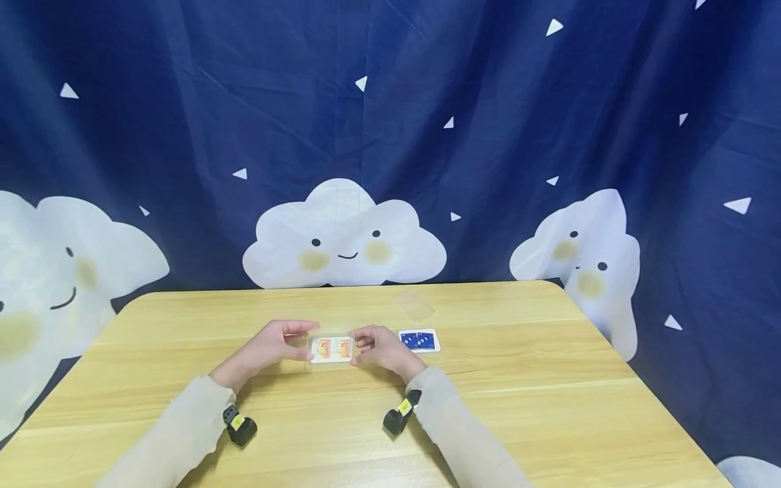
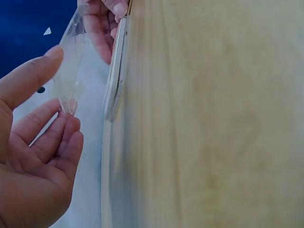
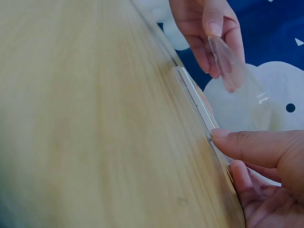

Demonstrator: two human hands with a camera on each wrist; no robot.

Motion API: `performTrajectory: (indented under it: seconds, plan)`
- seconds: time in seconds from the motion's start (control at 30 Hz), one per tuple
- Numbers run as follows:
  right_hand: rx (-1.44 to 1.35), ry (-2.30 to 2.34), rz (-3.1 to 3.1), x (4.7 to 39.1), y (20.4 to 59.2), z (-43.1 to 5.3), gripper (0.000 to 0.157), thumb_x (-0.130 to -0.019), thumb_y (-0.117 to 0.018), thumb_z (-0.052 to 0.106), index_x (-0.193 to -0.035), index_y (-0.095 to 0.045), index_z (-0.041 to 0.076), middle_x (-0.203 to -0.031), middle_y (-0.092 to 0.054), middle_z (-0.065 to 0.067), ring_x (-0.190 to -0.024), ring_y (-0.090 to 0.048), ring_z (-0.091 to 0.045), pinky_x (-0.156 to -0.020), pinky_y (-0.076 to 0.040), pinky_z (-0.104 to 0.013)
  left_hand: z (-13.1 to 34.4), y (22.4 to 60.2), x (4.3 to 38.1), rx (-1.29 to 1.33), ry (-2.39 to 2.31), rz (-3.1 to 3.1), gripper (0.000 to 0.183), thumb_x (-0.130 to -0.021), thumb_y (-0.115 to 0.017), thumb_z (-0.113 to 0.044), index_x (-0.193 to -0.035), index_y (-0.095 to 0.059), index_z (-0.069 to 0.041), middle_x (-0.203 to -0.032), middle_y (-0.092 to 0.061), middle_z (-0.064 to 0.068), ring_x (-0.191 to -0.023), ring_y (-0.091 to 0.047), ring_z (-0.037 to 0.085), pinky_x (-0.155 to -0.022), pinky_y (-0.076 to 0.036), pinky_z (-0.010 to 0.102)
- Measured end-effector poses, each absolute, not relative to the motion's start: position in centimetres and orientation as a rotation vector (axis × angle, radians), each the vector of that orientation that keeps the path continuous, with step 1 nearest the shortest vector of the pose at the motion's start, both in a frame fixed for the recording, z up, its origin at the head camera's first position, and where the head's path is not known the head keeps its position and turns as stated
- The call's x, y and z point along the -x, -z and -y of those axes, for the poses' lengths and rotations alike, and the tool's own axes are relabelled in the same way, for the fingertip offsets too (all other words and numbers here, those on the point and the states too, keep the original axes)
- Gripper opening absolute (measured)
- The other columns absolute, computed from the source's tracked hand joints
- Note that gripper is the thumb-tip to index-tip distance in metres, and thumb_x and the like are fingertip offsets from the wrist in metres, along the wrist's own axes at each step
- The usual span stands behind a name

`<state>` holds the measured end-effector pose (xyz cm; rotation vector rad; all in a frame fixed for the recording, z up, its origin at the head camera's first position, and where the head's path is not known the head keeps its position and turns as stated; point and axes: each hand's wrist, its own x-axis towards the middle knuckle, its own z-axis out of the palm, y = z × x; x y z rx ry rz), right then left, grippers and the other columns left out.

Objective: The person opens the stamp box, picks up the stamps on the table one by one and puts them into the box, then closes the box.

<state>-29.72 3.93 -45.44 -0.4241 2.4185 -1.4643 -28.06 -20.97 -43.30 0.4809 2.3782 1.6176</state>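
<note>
My left hand (image 1: 274, 346) pinches a thin, clear plastic cover (image 2: 72, 61) between thumb and fingers. The cover is tilted above a flat stack of cards (image 1: 331, 350) with orange and yellow pictures. In the right wrist view the stack appears edge-on, seated in a shallow clear tray (image 3: 179, 71). At the stack's right end my right hand (image 1: 384, 349) grips it, thumb (image 3: 237, 142) on the near edge and fingers behind. From the left wrist view the cover and the stack (image 2: 115, 76) are apart at their near ends.
Just behind the right hand lies a white-edged set of blue cards (image 1: 419, 340). Another clear plastic piece (image 1: 416, 305) rests farther back on the wooden table (image 1: 525, 420). A dark blue curtain (image 1: 476, 149) with clouds hangs beyond the table's far edge.
</note>
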Motion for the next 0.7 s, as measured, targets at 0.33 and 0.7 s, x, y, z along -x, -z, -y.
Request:
performTrajectory:
  seconds: [0.33,0.7]
  plan:
    - [0.435,1.475,-2.41,29.79,45.62,-4.07,0.053,-0.07,-0.078,0.0,-0.12,-0.062,0.005,-0.102,-0.06,-0.005,-0.091,-0.057,-0.017,-0.086,-0.049,-0.03,20.71,43.75,28.28,-0.419,-1.6,-2.371,0.065,-0.07,-0.078,-0.002,-0.128,-0.05,0.01,-0.136,-0.046,0.026,-0.127,-0.04,0.043,-0.107,-0.03,0.051]
    - [0.442,1.476,-2.404,29.89,45.63,-4.06,0.053,-0.07,-0.078,0.0,-0.12,-0.062,0.006,-0.102,-0.06,-0.004,-0.091,-0.057,-0.017,-0.086,-0.048,-0.03,20.56,43.99,28.17,-0.366,-1.58,-2.378,0.064,-0.069,-0.078,-0.001,-0.127,-0.052,0.009,-0.134,-0.05,0.024,-0.126,-0.041,0.041,-0.107,-0.028,0.054]
